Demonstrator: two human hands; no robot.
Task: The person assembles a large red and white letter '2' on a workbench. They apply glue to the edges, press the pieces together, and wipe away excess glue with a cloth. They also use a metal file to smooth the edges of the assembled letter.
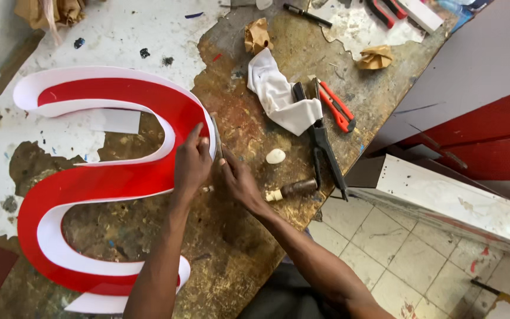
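Note:
A large S-shaped sign letter (107,177) with a red face and white side walls lies flat on the worn wooden workbench (237,236). My left hand (193,162) presses down on the letter's right edge, fingers together. My right hand (237,180) is right beside it, gripping a thin blade or scraper (216,137) held against the white rim of the letter.
A white rag (278,94), a red-handled cutter (337,109), black pliers (326,147), a small white lump (275,156) and a short-handled tool (293,189) lie to the right. Crumpled brown paper (257,35) sits farther back. Red and white panels (461,130) lean beyond the bench's right edge, above tiled floor.

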